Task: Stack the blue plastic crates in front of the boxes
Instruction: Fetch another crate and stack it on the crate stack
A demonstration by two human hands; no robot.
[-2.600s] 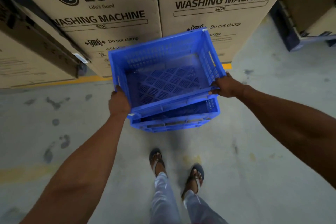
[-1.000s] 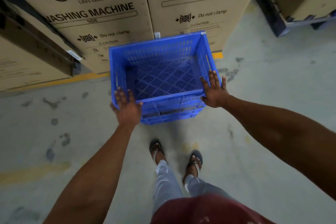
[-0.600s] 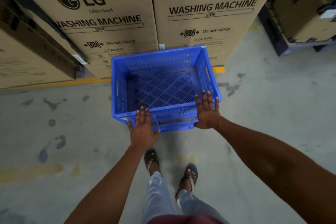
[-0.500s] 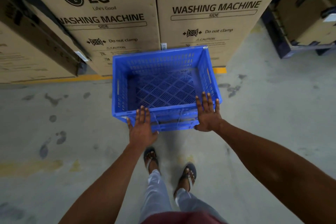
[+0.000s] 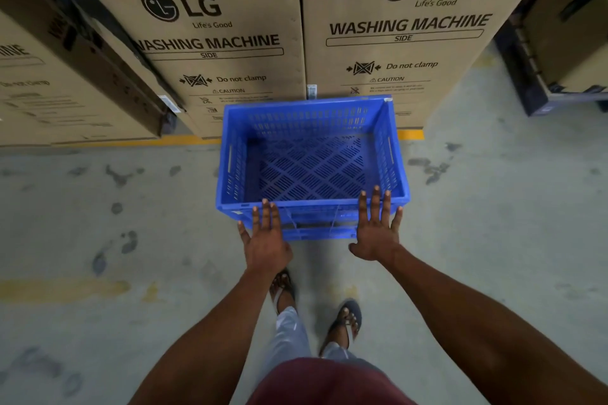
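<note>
A blue plastic crate (image 5: pixel 311 128) sits nested on top of another blue crate (image 5: pixel 316 232), whose front edge shows just below it. The stack stands on the concrete floor right in front of two tall cardboard washing machine boxes (image 5: pixel 394 52). My left hand (image 5: pixel 265 240) is flat with straight fingers, its fingertips against the near rim at the left. My right hand (image 5: pixel 376 230) is likewise flat with spread fingers, its fingertips over the near rim at the right. Neither hand grips anything.
More cardboard boxes (image 5: pixel 49 92) stand at the left behind a yellow floor line (image 5: pixel 131 141). A dark pallet with a box (image 5: pixel 559 52) is at the far right. My feet in sandals (image 5: pixel 345 319) are just behind the stack.
Earlier my hands held the top crate by its sides and set it onto the lower one. They have let go and moved to the near rim, lying flat. The stack sits closer to the boxes.
</note>
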